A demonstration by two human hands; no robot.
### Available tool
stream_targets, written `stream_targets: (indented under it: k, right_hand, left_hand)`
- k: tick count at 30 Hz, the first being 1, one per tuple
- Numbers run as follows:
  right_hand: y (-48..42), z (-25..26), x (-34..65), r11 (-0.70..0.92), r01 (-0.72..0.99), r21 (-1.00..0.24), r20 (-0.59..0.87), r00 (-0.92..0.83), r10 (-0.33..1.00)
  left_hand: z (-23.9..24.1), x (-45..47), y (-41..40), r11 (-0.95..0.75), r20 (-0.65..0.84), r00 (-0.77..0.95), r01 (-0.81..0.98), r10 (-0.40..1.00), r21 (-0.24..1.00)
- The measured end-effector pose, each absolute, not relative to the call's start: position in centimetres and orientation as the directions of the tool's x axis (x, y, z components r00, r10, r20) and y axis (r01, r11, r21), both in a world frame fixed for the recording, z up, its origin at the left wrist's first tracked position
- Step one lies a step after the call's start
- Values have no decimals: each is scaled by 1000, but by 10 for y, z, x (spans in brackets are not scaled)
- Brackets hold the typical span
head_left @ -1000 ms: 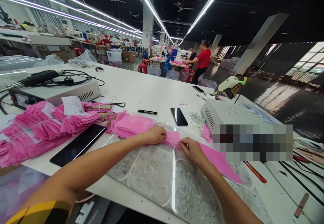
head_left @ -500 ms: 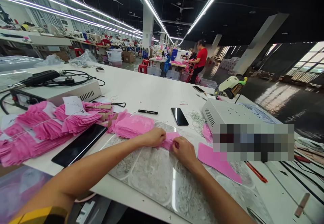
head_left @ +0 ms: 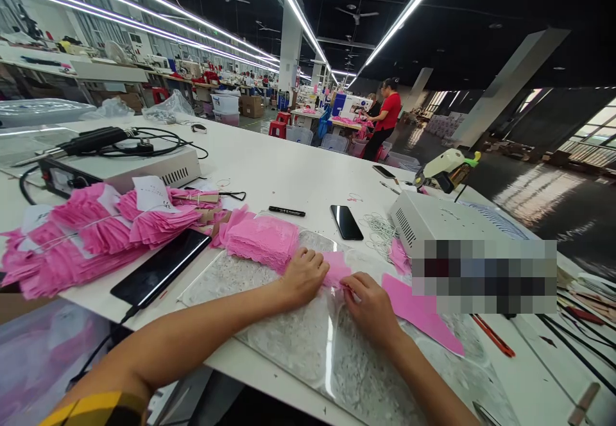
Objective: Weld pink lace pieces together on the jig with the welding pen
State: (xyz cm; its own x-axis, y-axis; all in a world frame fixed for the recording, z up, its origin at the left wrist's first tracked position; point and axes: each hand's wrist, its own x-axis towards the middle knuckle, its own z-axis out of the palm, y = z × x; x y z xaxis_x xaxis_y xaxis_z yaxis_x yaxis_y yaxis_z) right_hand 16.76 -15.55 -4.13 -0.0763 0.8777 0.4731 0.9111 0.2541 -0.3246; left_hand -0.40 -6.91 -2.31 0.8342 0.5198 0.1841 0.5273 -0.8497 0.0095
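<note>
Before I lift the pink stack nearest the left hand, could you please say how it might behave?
The pink stack would probably sag, as its layers look thin; it may slide apart, since no tie shows.

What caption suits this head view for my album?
Left hand and right hand on a pink cloth, a pink stack close by, at a white table.
</note>
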Motion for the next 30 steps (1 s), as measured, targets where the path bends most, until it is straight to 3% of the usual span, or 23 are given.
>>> stream_targets:
  k: [6, 10, 15, 21, 27, 30]
  right_hand:
    - [-202, -45, 162, 387, 877, -286, 486, -216, 847]
    - [-211, -36, 155, 443, 806, -391, 374, -301, 877]
    - [-168, -24, 140, 292, 789, -541, 323, -125, 938]
    - [-107, -31, 112, 213, 740, -638, 258, -56, 965]
    - [-97, -20, 129, 73, 502, -862, 171, 152, 973]
    - [-119, -9, 154, 12, 348, -938, 116, 280, 953]
  left_hand:
    - [-33, -66, -89, -940, 265, 921, 322, 284, -113]
    - [-38, -99, -100, -958, 274, 936, 262, 223, -115]
    - [-37, -110, -100, -974, 260, 940, 228, 221, 5]
    - [-36, -106, -104, -961, 241, 934, 234, 265, 150]
    - [-23, -93, -95, -832, 309, 808, 351, 501, 429]
    - [-17, -75, -91, -815, 355, 778, 325, 519, 480]
